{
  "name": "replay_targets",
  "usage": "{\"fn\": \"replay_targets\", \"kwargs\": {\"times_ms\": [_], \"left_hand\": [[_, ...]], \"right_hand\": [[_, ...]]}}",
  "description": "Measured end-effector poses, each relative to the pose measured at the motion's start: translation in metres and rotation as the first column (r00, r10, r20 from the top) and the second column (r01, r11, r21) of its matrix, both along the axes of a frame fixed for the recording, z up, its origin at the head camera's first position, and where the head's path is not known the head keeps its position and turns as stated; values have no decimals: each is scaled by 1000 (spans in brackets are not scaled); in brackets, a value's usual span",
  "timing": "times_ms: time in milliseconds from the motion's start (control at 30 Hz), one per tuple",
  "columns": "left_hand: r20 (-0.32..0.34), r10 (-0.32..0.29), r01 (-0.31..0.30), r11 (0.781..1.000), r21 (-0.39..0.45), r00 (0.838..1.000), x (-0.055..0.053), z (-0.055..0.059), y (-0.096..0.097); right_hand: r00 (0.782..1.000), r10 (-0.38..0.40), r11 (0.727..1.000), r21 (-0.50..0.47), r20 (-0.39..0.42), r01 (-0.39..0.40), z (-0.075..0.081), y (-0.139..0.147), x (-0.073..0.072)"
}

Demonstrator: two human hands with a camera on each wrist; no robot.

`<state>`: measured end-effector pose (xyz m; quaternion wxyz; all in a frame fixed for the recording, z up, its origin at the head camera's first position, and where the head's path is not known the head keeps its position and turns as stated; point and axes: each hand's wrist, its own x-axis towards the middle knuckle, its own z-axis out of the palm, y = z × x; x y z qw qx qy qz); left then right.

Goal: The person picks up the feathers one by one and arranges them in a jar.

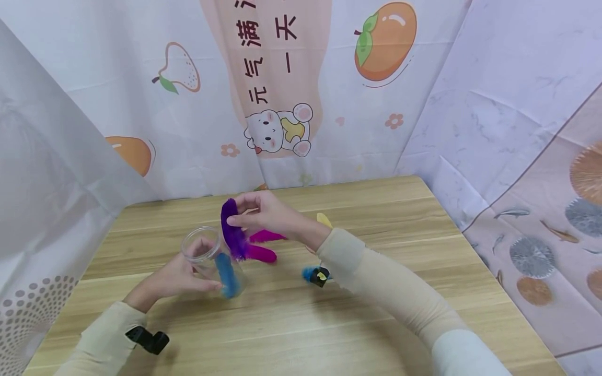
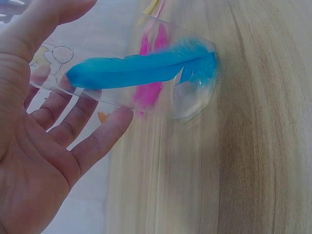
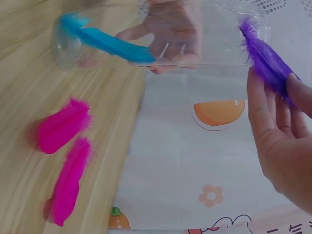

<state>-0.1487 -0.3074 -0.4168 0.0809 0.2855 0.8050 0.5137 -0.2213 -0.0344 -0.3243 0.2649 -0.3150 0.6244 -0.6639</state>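
My left hand [image 1: 176,278] holds a clear jar [image 1: 206,267] upright on the table, thumb and fingers around its sides. A blue feather [image 2: 131,70] stands inside the jar, its fluffy end at the bottom. Beside the jar's open mouth, my right hand [image 1: 270,215] pinches a purple feather [image 3: 271,62] between thumb and fingers, fluffy end downward. Two magenta feathers [image 3: 66,126] lie on the table below the right hand. A yellow feather [image 1: 323,220] shows partly behind the right wrist, and another blue feather [image 1: 309,273] is partly hidden by that arm.
The wooden table [image 1: 291,329] backs onto a printed curtain [image 1: 329,151] with fruit and a cartoon animal. Black wrist cameras sit on both sleeves, the left one [image 1: 148,339] close above the tabletop. More curtain hangs at both sides.
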Motion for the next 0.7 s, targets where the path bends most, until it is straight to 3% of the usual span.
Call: {"fn": "replay_targets", "kwargs": {"times_ms": [200,700], "left_hand": [[-1,-8,8,1000,1,1000,0,1,0],[-10,-26,26,1000,15,1000,1,1,1]], "right_hand": [[998,-31,999,-11,49,31,13,-3,-2],[997,-77,990,-121,-16,74,44,-16,5]]}}
